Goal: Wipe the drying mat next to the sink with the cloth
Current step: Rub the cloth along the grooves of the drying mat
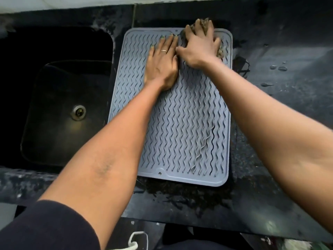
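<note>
A grey drying mat (173,127) with wavy ridges lies on the dark counter, just right of the sink. My left hand (162,60) lies flat on the mat's far left part, fingers straight, pressing it down. My right hand (200,44) is at the mat's far edge, spread over a dark brownish cloth (219,52). Most of the cloth is hidden under the hand; bits show at the fingertips and along the hand's right side. Some ridges near the mat's front right look bent out of line.
A black sink (59,109) with a metal drain (78,112) sits to the left. The dark counter (281,98) to the right carries water drops. A wet patch lies on the counter in front of the mat. The counter's front edge runs close below.
</note>
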{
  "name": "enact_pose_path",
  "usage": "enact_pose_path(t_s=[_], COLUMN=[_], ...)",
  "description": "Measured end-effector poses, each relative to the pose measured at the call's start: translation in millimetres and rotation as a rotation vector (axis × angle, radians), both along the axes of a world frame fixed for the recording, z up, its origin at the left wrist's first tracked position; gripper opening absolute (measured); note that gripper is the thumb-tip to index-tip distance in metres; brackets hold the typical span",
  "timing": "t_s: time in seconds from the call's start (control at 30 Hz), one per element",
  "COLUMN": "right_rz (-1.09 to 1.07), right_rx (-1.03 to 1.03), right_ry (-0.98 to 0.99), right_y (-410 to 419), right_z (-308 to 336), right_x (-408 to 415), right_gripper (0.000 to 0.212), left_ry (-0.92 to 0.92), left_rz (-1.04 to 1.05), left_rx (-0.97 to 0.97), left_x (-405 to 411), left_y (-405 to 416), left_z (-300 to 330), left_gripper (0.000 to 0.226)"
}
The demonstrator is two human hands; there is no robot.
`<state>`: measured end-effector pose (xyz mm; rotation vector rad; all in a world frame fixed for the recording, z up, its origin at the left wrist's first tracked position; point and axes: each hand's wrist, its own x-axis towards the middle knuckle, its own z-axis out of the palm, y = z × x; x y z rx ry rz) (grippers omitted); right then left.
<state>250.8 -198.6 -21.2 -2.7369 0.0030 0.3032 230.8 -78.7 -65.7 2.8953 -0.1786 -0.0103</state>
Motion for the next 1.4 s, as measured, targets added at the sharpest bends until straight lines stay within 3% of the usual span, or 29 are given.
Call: enact_pose_path(t_s=[0.17,0.4,0.57,0.7,0.83,1.0,1.23,1.33,1.4], right_rz=[0.003,-0.128,-0.138,-0.153,0.023,0.002,0.022,0.044,-0.107], right_rx=[-0.001,0.166,0.202,0.29,0.014,-0.141,0.033,0.06,0.297], right_ry=[-0.317,-0.494,-0.291,-0.363,-0.136,-0.363,-0.5,-0.356,-0.257], right_y=[-2.2,6.6,-3.8,-5.0,7.6,20.2,18.3,14.6,10.1], right_z=[-12.5,-11.5,24.4,46.9,18.0,-13.2,-8.4,7.9,31.8], right_x=[-28.8,-143.9,-127.1,-48.9,-5.7,-46.6,-151.3,-157.2,-142.4], right_gripper=[0.047,0.026,0.025,0.043,0.052,0.035,0.025,0.024,0.027], left_ry=[0.003,-0.001,0.008,0.015,0.005,0.021,0.036,0.041,0.086], left_rz=[-0.001,-0.001,-0.005,-0.021,-0.023,-0.013,-0.028,-0.035,-0.06], left_rx=[0.009,0.002,0.001,-0.001,0.003,0.035,0.051,0.04,0.016], left_x=[0.9,-1.6,-1.4,-1.0,-1.0,0.5,-0.2,-2.5,-4.1], left_y=[0.6,0.6,0.5,1.5,0.6,1.5,2.6,-0.2,2.2], left_z=[-0.3,-1.3,-0.3,1.6,1.7,1.2,2.3,3.2,10.0], left_gripper=[0.055,0.055,0.055,0.054,0.054,0.056,0.056,0.055,0.056])
